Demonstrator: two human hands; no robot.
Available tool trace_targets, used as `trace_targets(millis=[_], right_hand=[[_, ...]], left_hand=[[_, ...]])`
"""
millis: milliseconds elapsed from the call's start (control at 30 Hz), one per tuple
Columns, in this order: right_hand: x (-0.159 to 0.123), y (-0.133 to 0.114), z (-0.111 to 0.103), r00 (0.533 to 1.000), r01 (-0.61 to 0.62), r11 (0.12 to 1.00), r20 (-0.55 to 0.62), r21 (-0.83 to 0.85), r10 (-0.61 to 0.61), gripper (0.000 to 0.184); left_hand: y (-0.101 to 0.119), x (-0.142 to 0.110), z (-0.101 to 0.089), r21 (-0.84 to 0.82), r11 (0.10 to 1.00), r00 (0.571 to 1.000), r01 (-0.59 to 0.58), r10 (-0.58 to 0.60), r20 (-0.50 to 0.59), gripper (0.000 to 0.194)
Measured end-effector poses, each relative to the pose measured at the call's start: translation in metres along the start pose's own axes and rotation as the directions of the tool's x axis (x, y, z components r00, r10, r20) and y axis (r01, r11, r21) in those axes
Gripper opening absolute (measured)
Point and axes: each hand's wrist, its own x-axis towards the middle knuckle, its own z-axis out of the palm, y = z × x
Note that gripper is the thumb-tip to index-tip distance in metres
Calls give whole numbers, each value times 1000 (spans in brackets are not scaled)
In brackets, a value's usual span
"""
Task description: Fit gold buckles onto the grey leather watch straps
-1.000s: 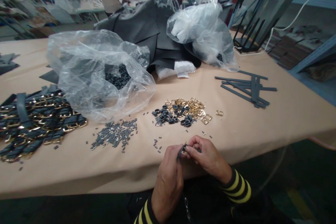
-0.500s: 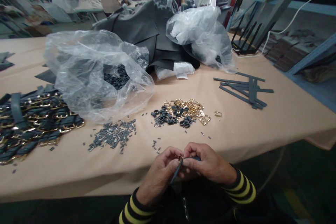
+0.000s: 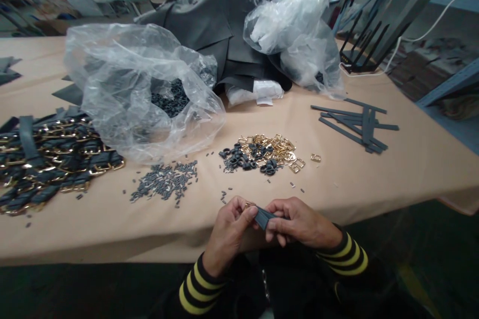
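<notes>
Both hands meet at the table's front edge on one dark grey strap (image 3: 265, 218) with a small gold buckle (image 3: 249, 205) at its left end. My left hand (image 3: 229, 232) pinches the buckle end with thumb and fingers. My right hand (image 3: 299, 223) grips the strap's other end, fingers curled round it. Just beyond the hands lie a mixed heap of gold buckles and dark loops (image 3: 264, 153) and a scatter of small grey pins (image 3: 164, 186).
A pile of finished straps with buckles (image 3: 48, 159) lies at the left. An open plastic bag of dark loops (image 3: 142, 94), grey leather sheets (image 3: 217, 30) and another plastic bag (image 3: 295, 40) stand behind. Loose grey strips (image 3: 355, 122) lie at the right. People stand far back.
The strap has turned from hanging down between my hands to lying level between them, pulled out to the right. The view has tipped slightly downward.
</notes>
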Motion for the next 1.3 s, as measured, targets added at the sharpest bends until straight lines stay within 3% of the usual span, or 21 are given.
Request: trace_targets(millis=[100,200,300,400,533,600,667,767,867,1100,1300], right_hand=[[1,-4,1,1000,6,998,-18,-62,-8,18],[3,-7,3,992,47,974,-101,-221,-71,19],[2,-9,6,976,81,884,-141,-461,-163,17],[2,-12,3,975,62,758,-123,-649,-184,13],[13,-19,-18,959,114,624,-79,-773,-273,14],[25,-22,-31,909,43,531,-188,-846,-372,14],[37,-22,-42,857,-105,413,-293,-905,-425,12],[49,-22,-45,859,-242,242,-324,-940,-398,13],[51,-23,-39,862,-312,140,-342,-940,-375,13],[49,-23,-35,841,-365,194,-412,-911,-350,10],[37,-24,-34,817,-295,270,-389,-917,-427,16]], left_hand=[[1,0,5,99,994,993,-47,57,-108,24],[1,0,6,99,992,985,-83,97,-145,23],[3,1,0,114,993,999,-25,29,-39,19],[8,1,-8,256,967,991,18,-51,121,18],[11,0,-10,249,968,993,20,-49,111,23],[10,1,-9,179,982,996,56,-66,55,24],[8,2,-8,133,988,997,75,-76,6,25],[5,4,-10,101,992,997,70,-66,-41,24],[4,4,-11,85,995,995,49,-42,-86,24],[4,-1,-13,103,995,992,13,0,-122,26],[-2,-3,-16,134,990,989,-31,50,-140,24]])
